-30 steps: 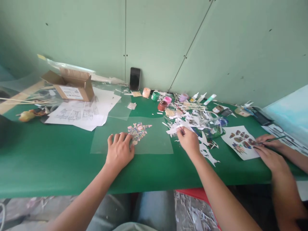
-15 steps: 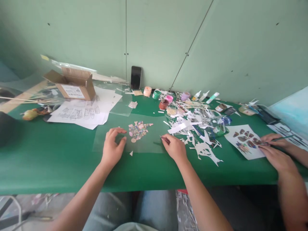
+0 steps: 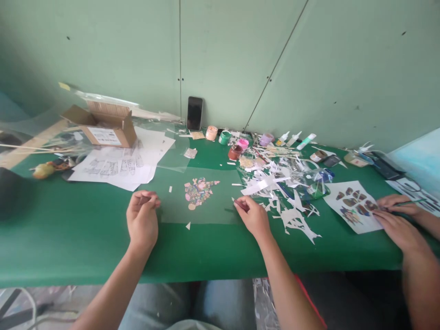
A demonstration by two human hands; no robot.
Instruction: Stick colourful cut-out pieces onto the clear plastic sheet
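Note:
A clear plastic sheet [image 3: 220,215] lies on the green tabletop. On it sits a cluster of small pink, teal and tan cut pieces [image 3: 199,192], pointed toward the upper right. My left hand [image 3: 142,222] is at the sheet's left edge with its fingers curled in; what they hold, if anything, is hidden. Right of the cluster, my right hand [image 3: 253,215] pinches a slim dark red tool [image 3: 241,205] with a pale pointed tip. One small white scrap [image 3: 170,189] rests between my left hand and the cluster, and a white triangle [image 3: 188,225] lies at the sheet's near edge.
White paper offcuts [image 3: 295,217] spread right of my right hand. Paint jars [image 3: 235,151] and glue bottles [image 3: 305,141] line the back, beside an upright phone [image 3: 195,113]. Printed sheets [image 3: 117,165] and a cardboard box [image 3: 110,130] are left. A co-worker's hands [image 3: 395,220] work at far right.
My left hand has drawn back leftward from the cluster and its fingers have curled in. The white scrap beside it now shows. My right hand still holds the tool in nearly the same place.

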